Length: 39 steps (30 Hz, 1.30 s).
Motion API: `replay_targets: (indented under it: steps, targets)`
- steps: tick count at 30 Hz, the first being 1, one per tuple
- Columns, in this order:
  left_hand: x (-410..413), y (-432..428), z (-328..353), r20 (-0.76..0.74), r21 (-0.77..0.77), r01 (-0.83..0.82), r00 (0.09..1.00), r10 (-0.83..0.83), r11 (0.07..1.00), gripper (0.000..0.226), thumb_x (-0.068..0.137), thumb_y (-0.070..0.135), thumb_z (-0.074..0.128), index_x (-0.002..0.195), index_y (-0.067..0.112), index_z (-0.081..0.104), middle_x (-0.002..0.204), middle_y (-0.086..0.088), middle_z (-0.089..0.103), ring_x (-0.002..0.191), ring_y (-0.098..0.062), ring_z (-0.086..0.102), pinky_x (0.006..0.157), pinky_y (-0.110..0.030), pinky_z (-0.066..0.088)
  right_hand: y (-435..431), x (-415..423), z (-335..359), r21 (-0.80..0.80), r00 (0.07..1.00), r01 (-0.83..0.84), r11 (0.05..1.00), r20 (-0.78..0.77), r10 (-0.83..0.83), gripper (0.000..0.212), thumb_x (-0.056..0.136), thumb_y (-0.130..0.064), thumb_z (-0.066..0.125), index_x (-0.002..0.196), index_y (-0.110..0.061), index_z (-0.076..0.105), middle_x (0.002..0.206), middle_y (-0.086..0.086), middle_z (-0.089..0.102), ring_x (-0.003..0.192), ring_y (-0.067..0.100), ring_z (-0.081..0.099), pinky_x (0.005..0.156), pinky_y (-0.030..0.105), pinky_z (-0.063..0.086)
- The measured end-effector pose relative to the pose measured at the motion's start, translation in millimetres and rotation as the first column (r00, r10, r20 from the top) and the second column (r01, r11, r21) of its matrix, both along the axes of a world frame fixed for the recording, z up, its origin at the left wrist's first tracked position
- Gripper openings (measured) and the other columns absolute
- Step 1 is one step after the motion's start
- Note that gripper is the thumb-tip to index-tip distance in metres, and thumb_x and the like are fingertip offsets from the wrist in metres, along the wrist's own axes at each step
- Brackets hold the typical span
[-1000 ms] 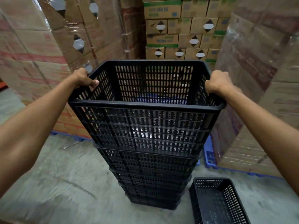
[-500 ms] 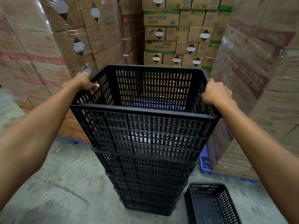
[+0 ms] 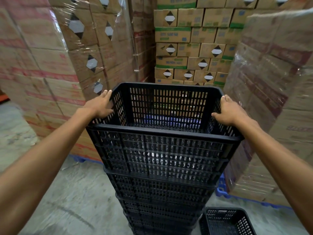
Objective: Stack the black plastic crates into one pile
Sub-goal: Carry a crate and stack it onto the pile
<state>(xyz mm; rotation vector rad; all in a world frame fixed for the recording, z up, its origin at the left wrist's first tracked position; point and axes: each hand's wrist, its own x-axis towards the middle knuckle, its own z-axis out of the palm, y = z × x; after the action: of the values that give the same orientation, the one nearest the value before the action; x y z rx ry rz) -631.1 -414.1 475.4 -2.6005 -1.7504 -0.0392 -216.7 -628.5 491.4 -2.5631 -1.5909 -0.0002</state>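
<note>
The top black crate [image 3: 162,150] sits nested on a tall pile of several black slotted crates [image 3: 160,200] on the concrete floor. My left hand [image 3: 100,106] lies on the top crate's left rim, fingers stretched forward along it and thumb on the inner side. On the right rim, my right hand [image 3: 228,111] lies the same way, fingers straight and thumb pointing inward. One more black crate [image 3: 225,223] stands alone on the floor at the pile's lower right, partly cut off by the frame edge.
Shrink-wrapped pallets of cartons rise close on the left [image 3: 42,73] and right [image 3: 274,82], with a stack of green-striped boxes [image 3: 191,48] behind the pile. A blue pallet [image 3: 221,189] pokes out under the right load. Grey concrete floor [image 3: 67,200] lies at the left front.
The top crate has sunk lower onto the pile. Both hands, which gripped its side rims with curled fingers, now lie flat on the rims with fingers straight.
</note>
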Motion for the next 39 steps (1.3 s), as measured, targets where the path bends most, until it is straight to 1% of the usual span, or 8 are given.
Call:
replay_targets:
  steps: [5,10,15,24,27,30,35,39]
  targets:
    - [3,8,-3,0.099,-0.002,0.036,0.994,-0.036,0.999,0.081,0.096,0.03,0.053,0.158,0.015,0.004,0.167,-0.004,-0.004,0.152,-0.027,0.019,0.121,-0.039,0.025,3,4,-1,0.004,1.0,-0.021,1.0,0.002,0.021,0.095,0.087,-0.044,0.062,0.154,-0.002,0.01,0.164,0.013,0.01,0.146,0.03,0.029,0.116,0.043,0.033]
    - [3,25,-4,0.08,-0.026,0.093,0.993,-0.091,0.995,0.061,0.101,0.021,0.041,0.157,0.014,0.018,0.167,0.0,-0.004,0.155,-0.024,0.008,0.123,-0.035,0.014,4,10,2,0.028,0.995,-0.028,0.999,0.101,0.025,0.1,0.075,-0.074,0.054,0.144,-0.003,0.035,0.152,0.014,0.04,0.13,0.036,0.05,0.103,0.046,0.046]
    - [1,29,-11,0.103,-0.04,0.094,0.991,-0.089,0.995,0.059,0.103,0.022,0.037,0.157,0.014,0.015,0.167,0.001,-0.004,0.155,-0.021,-0.002,0.125,-0.041,0.0,11,13,-5,0.037,0.993,-0.03,0.999,0.115,0.025,0.11,0.075,-0.081,0.044,0.149,-0.001,0.027,0.157,0.016,0.032,0.132,0.039,0.047,0.104,0.047,0.045]
    - [7,19,3,0.012,-0.119,0.053,0.999,-0.052,0.991,0.062,0.101,0.033,0.036,0.157,0.014,0.017,0.167,-0.001,-0.007,0.155,-0.026,0.002,0.123,-0.043,0.0,1,-3,9,-0.004,0.999,0.015,1.0,0.03,-0.014,0.128,0.061,-0.096,0.033,0.148,-0.001,0.03,0.153,0.018,0.037,0.132,0.038,0.046,0.106,0.045,0.042]
    - [17,3,19,-0.06,-0.092,0.02,0.998,-0.026,0.996,0.067,0.098,0.035,0.041,0.156,0.009,0.019,0.167,-0.012,0.003,0.154,-0.032,0.001,0.125,-0.046,0.007,-3,-1,28,-0.059,0.986,0.019,0.998,-0.162,-0.029,0.11,0.07,-0.088,0.041,0.144,-0.007,0.04,0.148,0.019,0.045,0.128,0.037,0.051,0.104,0.042,0.042]
    - [51,-28,44,0.084,-0.039,0.096,0.992,-0.093,0.995,0.069,0.098,0.031,0.043,0.157,0.01,0.014,0.166,-0.015,0.006,0.154,-0.035,0.0,0.124,-0.05,0.01,-19,17,39,-0.034,0.916,0.045,0.998,-0.398,-0.055,0.092,0.083,-0.077,0.04,0.148,-0.012,0.038,0.155,0.013,0.037,0.14,0.033,0.039,0.114,0.041,0.029]
    - [170,-121,110,0.383,0.144,0.404,0.819,-0.427,0.903,0.062,0.102,0.026,0.038,0.157,0.008,0.015,0.166,-0.01,0.01,0.155,-0.024,-0.002,0.123,-0.039,0.002,-83,52,24,0.1,0.948,0.17,0.98,-0.288,-0.135,0.064,0.101,-0.05,0.031,0.144,-0.004,0.041,0.153,0.018,0.039,0.141,0.037,0.037,0.11,0.039,0.03]
    - [276,-210,132,0.402,0.173,0.608,0.675,-0.619,0.775,0.06,0.103,0.023,0.037,0.158,0.013,0.015,0.167,-0.008,0.009,0.155,-0.022,0.0,0.124,-0.039,0.004,-149,75,-8,0.124,0.928,0.274,0.954,-0.296,-0.229,0.046,0.101,-0.04,0.037,0.119,-0.001,0.054,0.137,0.027,0.053,0.127,0.042,0.048,0.094,0.038,0.037]
